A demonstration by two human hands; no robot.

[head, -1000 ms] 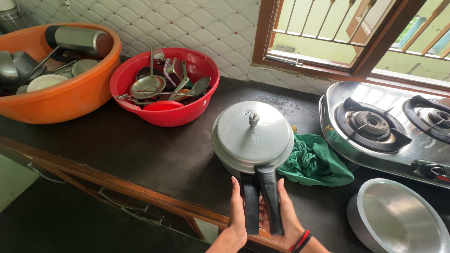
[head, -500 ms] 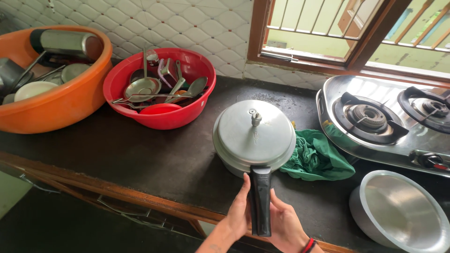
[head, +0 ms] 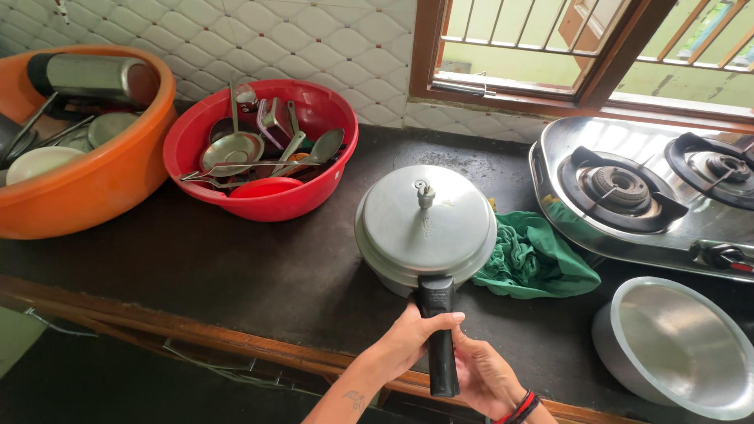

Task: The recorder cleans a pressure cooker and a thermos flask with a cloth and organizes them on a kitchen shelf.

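A grey metal pressure cooker (head: 424, 224) with its lid on stands on the dark countertop (head: 236, 267). Its black handle (head: 440, 330) points toward me over the counter's front edge. My left hand (head: 408, 341) wraps the handle from the left, thumb over the top. My right hand (head: 483, 377), with a red and black band at the wrist, holds the handle from below on the right. A small weight valve stands at the lid's middle.
A green cloth (head: 534, 255) lies right of the cooker. A steel gas stove (head: 652, 188) stands at the right, a steel bowl (head: 679, 345) in front of it. A red tub (head: 263, 149) of utensils and an orange tub (head: 78, 141) of vessels stand at the left.
The two separate handles have come together into one line. Both hands have closed around the joined handle.
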